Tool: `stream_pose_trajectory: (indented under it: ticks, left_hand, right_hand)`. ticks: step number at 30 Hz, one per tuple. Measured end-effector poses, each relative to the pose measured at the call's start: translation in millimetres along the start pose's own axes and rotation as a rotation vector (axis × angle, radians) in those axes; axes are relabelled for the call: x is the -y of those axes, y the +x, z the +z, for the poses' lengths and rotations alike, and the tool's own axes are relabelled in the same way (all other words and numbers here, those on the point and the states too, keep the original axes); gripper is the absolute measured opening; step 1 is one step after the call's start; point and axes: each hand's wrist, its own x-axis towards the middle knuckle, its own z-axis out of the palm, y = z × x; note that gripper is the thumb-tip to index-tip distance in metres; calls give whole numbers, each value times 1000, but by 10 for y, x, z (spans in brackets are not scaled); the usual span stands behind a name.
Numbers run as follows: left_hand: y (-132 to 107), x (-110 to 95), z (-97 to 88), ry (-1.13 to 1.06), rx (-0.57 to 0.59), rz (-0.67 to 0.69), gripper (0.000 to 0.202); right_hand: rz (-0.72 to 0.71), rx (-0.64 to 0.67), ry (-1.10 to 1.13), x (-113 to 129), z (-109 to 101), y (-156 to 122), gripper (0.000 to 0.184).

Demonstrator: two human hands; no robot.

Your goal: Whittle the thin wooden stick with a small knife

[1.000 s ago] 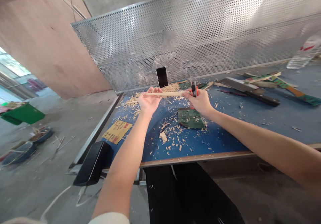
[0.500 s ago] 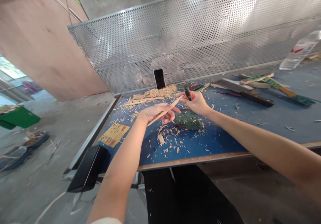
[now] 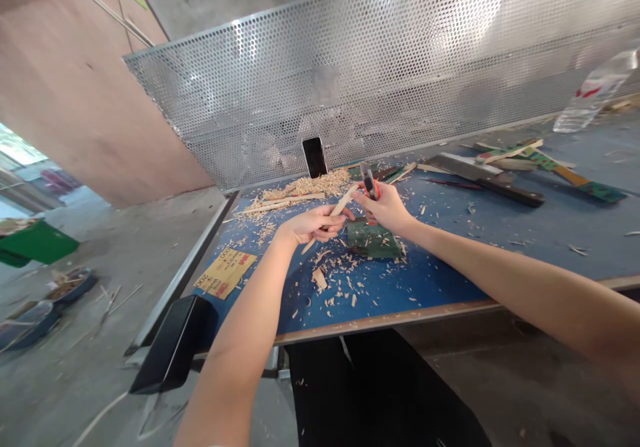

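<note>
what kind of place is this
Most likely a workshop for working wood or bamboo by hand: pale shavings are heaped on the blue tabletop, a broad-bladed knife lies on its right side, and what looks like sandpaper lies on its left.

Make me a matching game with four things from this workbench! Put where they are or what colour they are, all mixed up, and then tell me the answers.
Things:
1. Wooden strip
2. Smartphone
3. Utility knife
4. Sandpaper sheet

Places and colours:
A. Yellow, lying on the blue table
B. Black and orange, in the right hand
C. Pale, held in the left hand
D. Standing in front of the perforated metal panel

Right pairs: 1-C, 2-D, 3-B, 4-A
</note>
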Motion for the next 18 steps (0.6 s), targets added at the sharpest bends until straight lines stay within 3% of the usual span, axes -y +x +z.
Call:
stream_pose_trajectory:
  ticks: [8, 12, 18]
  left_hand:
    - [36, 49, -57, 3, -12, 41, 28]
    - [36, 28, -34, -10, -75, 118, 21]
    - [48, 10, 1, -19, -124, 138, 17]
  right_hand:
    - [2, 55, 153, 72, 18, -58, 58]
    - [22, 75, 161, 100, 32, -77, 65]
    - [47, 60, 125, 101, 54, -70, 55]
